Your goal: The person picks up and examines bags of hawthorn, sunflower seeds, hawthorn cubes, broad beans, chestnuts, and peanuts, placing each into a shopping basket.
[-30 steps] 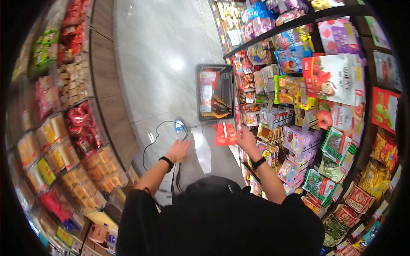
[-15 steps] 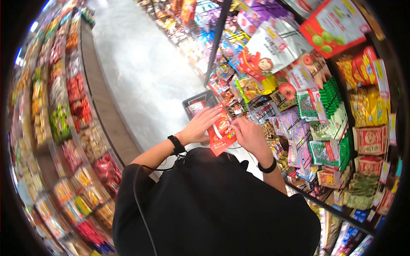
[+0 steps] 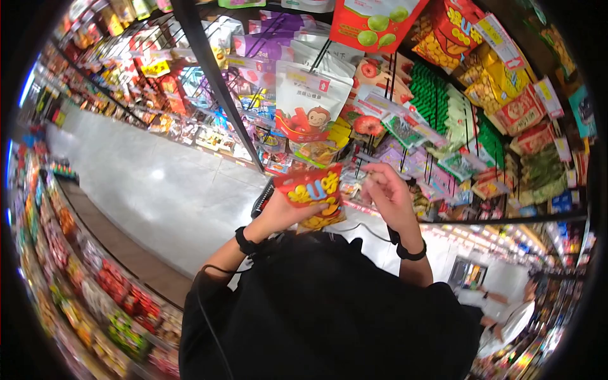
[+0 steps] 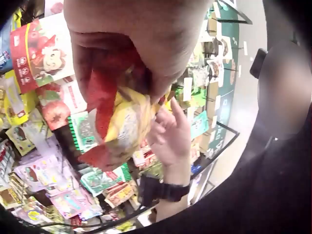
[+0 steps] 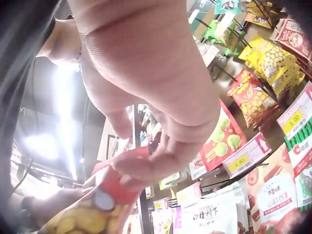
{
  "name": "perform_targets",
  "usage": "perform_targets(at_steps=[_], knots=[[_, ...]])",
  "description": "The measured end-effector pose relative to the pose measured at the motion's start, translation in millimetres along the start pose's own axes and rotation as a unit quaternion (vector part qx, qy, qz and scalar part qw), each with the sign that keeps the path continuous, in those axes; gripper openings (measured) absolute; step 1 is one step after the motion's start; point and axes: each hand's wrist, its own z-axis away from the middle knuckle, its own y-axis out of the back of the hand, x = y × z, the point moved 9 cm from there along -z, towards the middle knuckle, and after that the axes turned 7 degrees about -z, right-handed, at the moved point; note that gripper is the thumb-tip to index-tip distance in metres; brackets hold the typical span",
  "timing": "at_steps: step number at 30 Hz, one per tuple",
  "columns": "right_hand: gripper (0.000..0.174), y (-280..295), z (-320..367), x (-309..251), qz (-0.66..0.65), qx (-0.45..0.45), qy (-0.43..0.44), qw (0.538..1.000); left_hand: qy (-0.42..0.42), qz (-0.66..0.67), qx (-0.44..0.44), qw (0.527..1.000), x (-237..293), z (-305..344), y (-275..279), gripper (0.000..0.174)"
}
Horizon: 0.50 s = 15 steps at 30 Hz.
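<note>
A red and yellow snack bag (image 3: 311, 191) is gripped by the left hand (image 3: 278, 212), its thumb across the printed front. To its right is the right hand (image 3: 391, 197), raised with fingers loosely bent and a small gap from the bag. In the left wrist view the left hand (image 4: 141, 34) pinches the crumpled bag (image 4: 129, 122), with the right hand (image 4: 170, 136) behind it, fingers loose. The right wrist view has the right hand's (image 5: 151, 73) fingertips overlapping the bag's red edge (image 5: 124, 183); contact is unclear.
Racks of hanging snacks, with a white pouch (image 3: 311, 104), stand ahead and right. A black shopping basket (image 3: 261, 199) is partly hidden behind the left hand. Low shelves (image 3: 117, 285) run along the left; a person in white (image 3: 506, 323) is at the lower right.
The head view has turned toward the right-hand racks. The left hand, empty one second ago, now grips a bag; the right hand, earlier at a red packet, is now apart in the head view.
</note>
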Motion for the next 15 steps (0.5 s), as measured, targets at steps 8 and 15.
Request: perform_targets(at_steps=[8, 15], knots=[[0.063, -103, -8, -22, 0.005, 0.129, 0.084, 0.988, 0.006, 0.074, -0.142, 0.987, 57, -28, 36, 0.051], [0.053, -93, 7, -22, 0.017, 0.190, 0.072, 0.979, 0.042, 0.115, -0.123, 0.985, 66, -28, 27, 0.042]])
